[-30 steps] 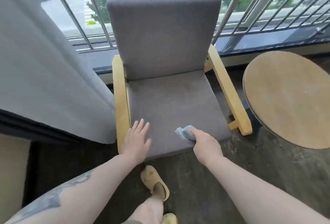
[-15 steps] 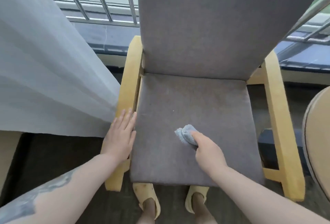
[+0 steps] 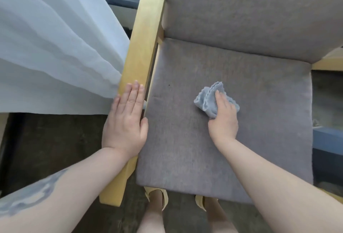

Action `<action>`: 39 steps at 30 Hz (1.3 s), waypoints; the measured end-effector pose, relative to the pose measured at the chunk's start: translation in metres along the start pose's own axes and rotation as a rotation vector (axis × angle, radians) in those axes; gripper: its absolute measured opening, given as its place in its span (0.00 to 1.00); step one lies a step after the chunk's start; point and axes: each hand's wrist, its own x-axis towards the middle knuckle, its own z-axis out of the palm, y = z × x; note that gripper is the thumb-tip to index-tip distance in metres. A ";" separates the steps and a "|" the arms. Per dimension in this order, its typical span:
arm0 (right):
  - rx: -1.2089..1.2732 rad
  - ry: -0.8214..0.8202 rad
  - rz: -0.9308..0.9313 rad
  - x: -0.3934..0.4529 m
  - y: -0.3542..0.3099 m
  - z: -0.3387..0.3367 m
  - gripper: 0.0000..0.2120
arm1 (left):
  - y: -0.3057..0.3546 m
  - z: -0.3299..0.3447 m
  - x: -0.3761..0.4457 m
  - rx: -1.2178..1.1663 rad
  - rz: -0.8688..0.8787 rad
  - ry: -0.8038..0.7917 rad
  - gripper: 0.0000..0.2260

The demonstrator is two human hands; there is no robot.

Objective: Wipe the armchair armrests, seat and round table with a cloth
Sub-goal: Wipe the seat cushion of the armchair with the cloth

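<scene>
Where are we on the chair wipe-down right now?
Nothing shows as finished; no surface looks visibly wiped. In hand: the right hand presses the blue cloth on the grey seat cushion, mid-seat. The left hand lies flat on the wooden left armrest, bracing, without cloth. Left: apparently both armrests, plus the round table, out of view.

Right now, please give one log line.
step: wiping seat | right hand: holds cloth | left hand: flat on armrest

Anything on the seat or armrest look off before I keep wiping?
Little stands out: one small dark speck sits on the seat cushion near the left armrest. The sheer curtain brushes that armrest's outer edge.
</scene>
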 end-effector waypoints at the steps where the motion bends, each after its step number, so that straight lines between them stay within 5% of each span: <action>1: 0.034 0.011 0.049 0.002 -0.008 0.002 0.35 | 0.002 0.001 0.000 -0.006 -0.009 -0.001 0.33; 3: 0.067 -0.058 -0.046 -0.007 -0.019 0.010 0.32 | 0.006 0.001 -0.001 -0.018 -0.029 0.000 0.32; 6: -0.037 -0.264 -0.507 -0.029 -0.009 0.008 0.35 | 0.007 0.002 0.000 -0.036 -0.026 0.034 0.30; 8: -0.109 -0.193 -0.629 -0.018 0.010 -0.006 0.35 | 0.005 0.003 0.000 -0.032 -0.023 0.046 0.28; 11: -0.017 0.048 -0.153 0.024 0.001 -0.014 0.32 | 0.006 0.004 0.002 -0.034 -0.025 0.069 0.27; 13: 0.064 0.066 0.016 0.028 -0.026 0.002 0.33 | 0.007 0.005 0.002 -0.031 -0.024 0.084 0.26; 18: 0.053 -0.211 -0.549 -0.055 -0.027 0.023 0.28 | 0.007 0.009 0.002 -0.028 -0.006 0.121 0.26; 20: 0.031 -0.172 -0.541 -0.026 -0.028 0.006 0.21 | 0.007 0.009 0.001 -0.031 0.002 0.134 0.26; 22: -0.038 0.020 -0.479 0.031 -0.050 0.005 0.23 | 0.006 0.009 0.001 -0.029 0.006 0.136 0.27; 25: -0.114 0.061 -0.358 0.088 -0.100 0.021 0.28 | 0.006 0.010 0.002 -0.030 0.007 0.145 0.27; 27: -0.127 -0.041 -0.380 0.081 -0.123 0.035 0.23 | 0.005 0.010 0.002 -0.022 0.009 0.144 0.27; 31: -0.151 -0.353 -0.874 0.005 -0.096 0.038 0.12 | 0.005 0.011 0.001 -0.026 0.020 0.145 0.26; 33: -0.058 -0.294 -0.815 0.017 -0.089 0.025 0.15 | 0.005 0.010 0.001 -0.026 0.018 0.145 0.27; 36: -0.040 0.023 -0.460 0.079 -0.109 0.027 0.25 | 0.005 0.011 0.001 -0.016 0.019 0.140 0.28; 39: -0.043 0.013 -0.388 0.054 -0.125 0.048 0.22 | 0.003 0.012 0.003 -0.018 0.022 0.145 0.28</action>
